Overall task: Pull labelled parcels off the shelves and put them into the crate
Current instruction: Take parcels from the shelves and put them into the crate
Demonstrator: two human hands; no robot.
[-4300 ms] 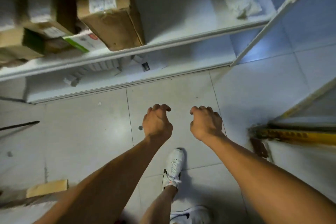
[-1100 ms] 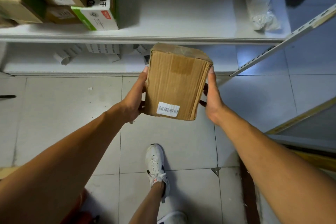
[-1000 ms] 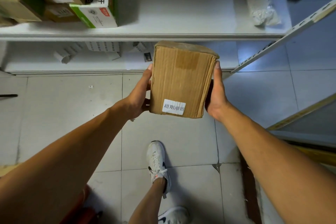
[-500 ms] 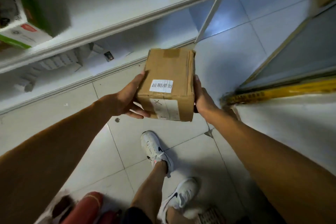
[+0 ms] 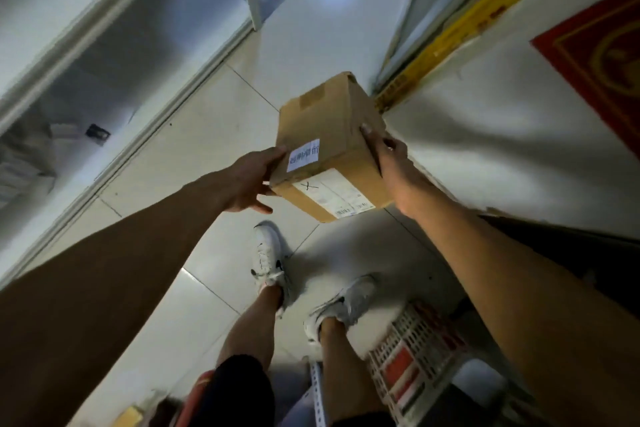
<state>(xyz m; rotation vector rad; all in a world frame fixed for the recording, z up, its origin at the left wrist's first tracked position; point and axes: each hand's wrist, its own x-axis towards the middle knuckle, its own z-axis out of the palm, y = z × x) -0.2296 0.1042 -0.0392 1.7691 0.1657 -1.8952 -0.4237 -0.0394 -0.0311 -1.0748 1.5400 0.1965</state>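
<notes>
Both hands hold a cardboard parcel point(image 5: 325, 135) in the air above the tiled floor point(image 5: 214, 135). The left hand point(image 5: 251, 180) presses against the parcel's left face with the fingers laid fairly straight, thumb under the near bottom edge. The right hand point(image 5: 388, 152) clasps the right face, its fingers spread up along the side. The parcel is tilted, its far end raised. On top, close to the left hand, sits a small white label point(image 5: 304, 155) with printed characters, and a larger shipping label point(image 5: 334, 194) marked with a handwritten X covers the near face. A strip of brown tape point(image 5: 311, 96) crosses the far top edge.

Below the parcel, two white sneakers point(image 5: 268, 258) stand on the tiles. Near and to the right, partly hidden by the right forearm, is a white latticed crate point(image 5: 412, 340) with something red showing through its wall. To the far left runs the white shelving point(image 5: 104, 38), with a low shelf holding blurred paper items. On the right, a yellow strip point(image 5: 460, 21) lies along the floor, and a red mat point(image 5: 602, 52) is at the far right edge.
</notes>
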